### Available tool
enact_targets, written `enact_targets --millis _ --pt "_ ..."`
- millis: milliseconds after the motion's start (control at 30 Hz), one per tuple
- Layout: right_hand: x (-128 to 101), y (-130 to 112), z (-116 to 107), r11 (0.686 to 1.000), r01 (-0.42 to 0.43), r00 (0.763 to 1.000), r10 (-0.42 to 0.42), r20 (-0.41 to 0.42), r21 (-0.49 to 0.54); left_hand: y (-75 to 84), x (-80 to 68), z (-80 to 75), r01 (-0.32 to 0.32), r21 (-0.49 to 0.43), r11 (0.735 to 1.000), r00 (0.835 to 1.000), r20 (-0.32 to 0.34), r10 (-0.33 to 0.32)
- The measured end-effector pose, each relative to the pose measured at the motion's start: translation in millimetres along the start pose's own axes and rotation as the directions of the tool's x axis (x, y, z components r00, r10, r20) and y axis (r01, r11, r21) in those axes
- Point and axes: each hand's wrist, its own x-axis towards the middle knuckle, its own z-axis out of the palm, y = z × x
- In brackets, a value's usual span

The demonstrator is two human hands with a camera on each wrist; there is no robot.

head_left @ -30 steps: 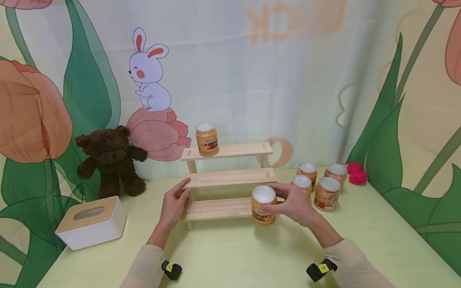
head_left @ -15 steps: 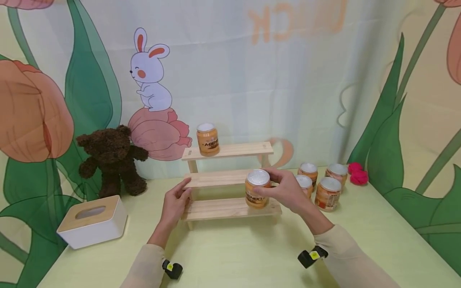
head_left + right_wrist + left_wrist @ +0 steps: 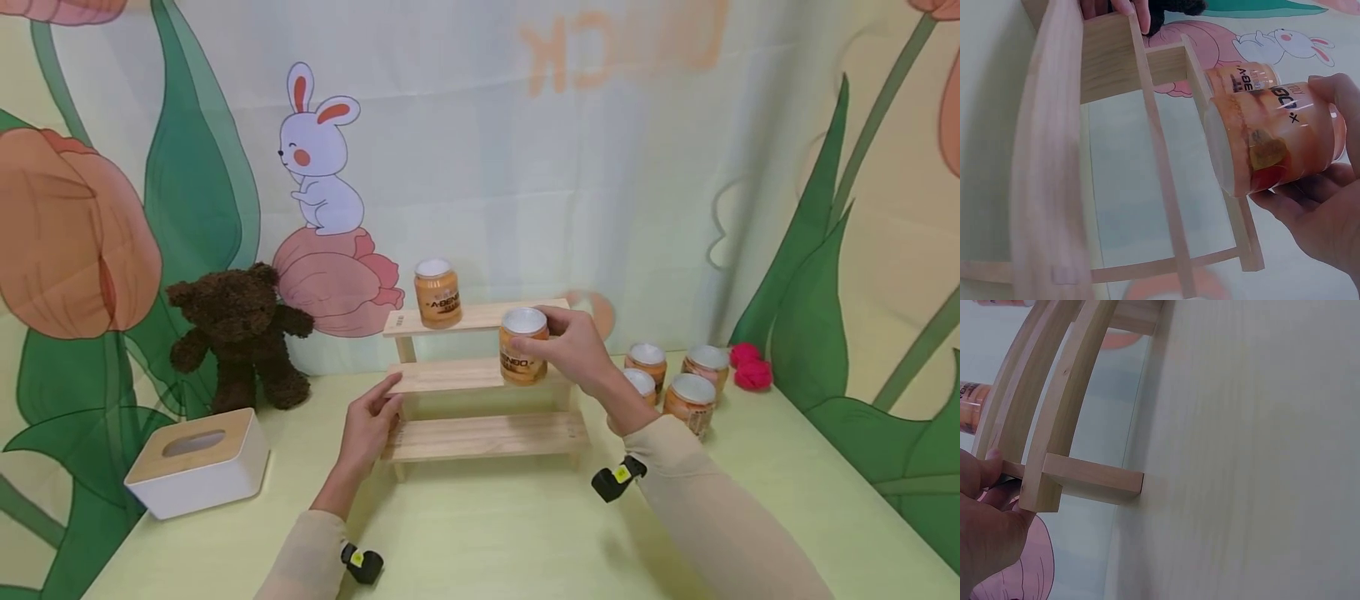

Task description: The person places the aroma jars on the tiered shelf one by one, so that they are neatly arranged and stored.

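Observation:
A three-tier wooden shelf rack [image 3: 487, 437] stands on the table. My left hand [image 3: 367, 425] grips its left end near the middle tier, thumb and fingers about the side piece in the left wrist view. With my right hand [image 3: 581, 350] I hold an orange jar [image 3: 523, 354] with a silvery top, thumb on one side and fingers round the other. That jar is upright in front of the rack's right half, overlapping the middle and top tiers in the head view. A similar jar [image 3: 438, 296] stands on the top tier, toward its left end.
Several more orange jars [image 3: 690, 400] stand grouped right of the rack, partly behind my right forearm. Two red balls [image 3: 750, 367] lie beyond them. At left are a brown teddy bear [image 3: 236, 333] and a white tissue box [image 3: 198, 467]. A printed curtain [image 3: 480, 167] hangs behind.
My right hand has lifted the jar up and slightly left, from in front of the bottom tier to the height of the upper tiers. My left hand keeps its hold on the rack.

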Motion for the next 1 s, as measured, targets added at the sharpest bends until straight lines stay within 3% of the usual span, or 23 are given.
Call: enact_targets --millis 167,433,533,767,1000 --pt "17.6 -2.8 -1.7 1.0 0.022 0.999 -0.022 -0.039 -0.011 23.4 -10.9 0.3 -0.014 0.015 1.0 1.0 0.015 0.014" --pt "38.6 -4.8 -1.8 0.999 -0.052 0.994 0.05 -0.096 -0.016 27.7 -13.4 0.1 0.002 0.013 1.0 1.0 0.016 -0.002" --pt "44.0 -5.4 -1.7 0.998 -0.068 0.991 0.068 -0.111 0.007 23.7 -11.3 0.5 0.016 0.016 1.0 1.0 0.008 -0.016" --pt "52.9 -8.4 -1.8 0.996 -0.088 0.987 0.09 -0.134 0.019 -3.3 1.4 0.1 0.02 0.003 1.0 1.0 -0.001 -0.02" --pt "67.5 -5.5 1.3 0.993 -0.11 0.984 0.104 -0.147 -0.033 -9.7 3.0 1.3 -0.005 0.018 1.0 1.0 -0.018 0.005"
